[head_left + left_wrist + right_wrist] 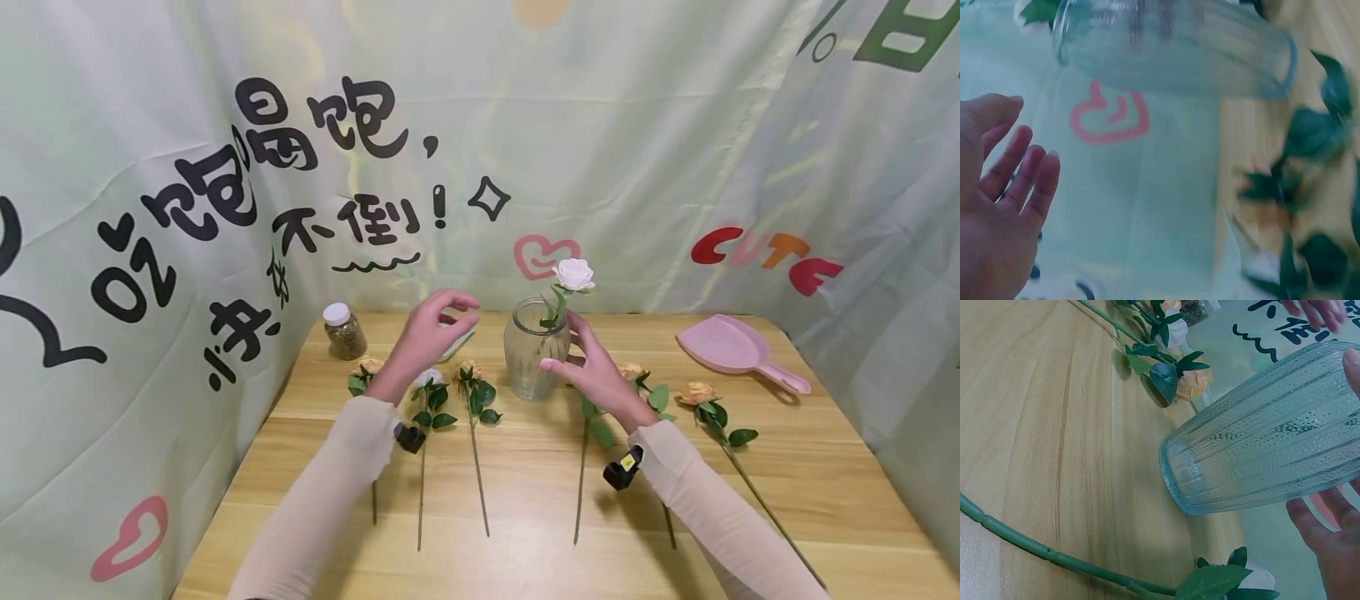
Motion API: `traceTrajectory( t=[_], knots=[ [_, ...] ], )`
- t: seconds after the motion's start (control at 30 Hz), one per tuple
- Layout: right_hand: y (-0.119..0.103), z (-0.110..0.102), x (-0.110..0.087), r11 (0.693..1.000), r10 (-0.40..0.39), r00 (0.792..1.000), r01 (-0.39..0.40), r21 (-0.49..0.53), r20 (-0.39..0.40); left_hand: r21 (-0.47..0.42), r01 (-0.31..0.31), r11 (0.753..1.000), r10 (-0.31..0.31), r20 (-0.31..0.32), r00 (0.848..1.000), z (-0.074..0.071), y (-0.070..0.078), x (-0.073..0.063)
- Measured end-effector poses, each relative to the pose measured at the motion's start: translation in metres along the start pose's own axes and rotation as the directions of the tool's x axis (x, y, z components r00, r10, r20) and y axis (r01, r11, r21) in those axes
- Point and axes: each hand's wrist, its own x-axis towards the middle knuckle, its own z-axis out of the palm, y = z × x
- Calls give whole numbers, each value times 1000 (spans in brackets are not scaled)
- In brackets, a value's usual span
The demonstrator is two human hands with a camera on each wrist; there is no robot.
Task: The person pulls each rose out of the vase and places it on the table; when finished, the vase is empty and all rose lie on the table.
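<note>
A ribbed clear glass vase (pixel 528 367) stands upright toward the back of the table, with a white rose (pixel 574 275) in it, its bloom above the rim. My right hand (pixel 594 367) holds the vase from the right, thumb at the front and fingers around the far side. In the right wrist view the glass vase (pixel 1266 437) lies between the thumb and the fingers. Left of the vase, my left hand (pixel 441 318) hovers with loosely bent fingers and nothing in them. The left wrist view shows that left hand (pixel 1007 206) apart from the glass.
Several stemmed roses lie on the table, among them an orange rose (pixel 470 372) and a white rose (pixel 429 377) left of the vase, and an orange rose (pixel 699 394) at right. A white-lidded jar (pixel 345 333) stands back left; a pink dustpan (pixel 723 343) lies back right.
</note>
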Motion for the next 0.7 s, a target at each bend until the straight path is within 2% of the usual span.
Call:
traceTrajectory(
  t=[0.23, 0.4, 0.53, 0.7],
  knots=[
    [0, 0, 1, 1000, 0, 1000, 0, -6, 9, -7, -77, 997, 78, 114, 990, 42, 24, 29],
    [1, -1, 1, 1000, -1, 1000, 1, -6, 10, 25, -112, 993, 106, 160, 981, 67, 35, 46],
    [1, -1, 1, 1000, -8, 1000, 8, 8, 6, 34, -130, 991, 121, 194, 974, 81, 39, 56],
    [1, -1, 0, 1000, -23, 1000, 22, 17, 5, 42, -173, 984, 156, 269, 950, 87, 43, 62]
  ],
)
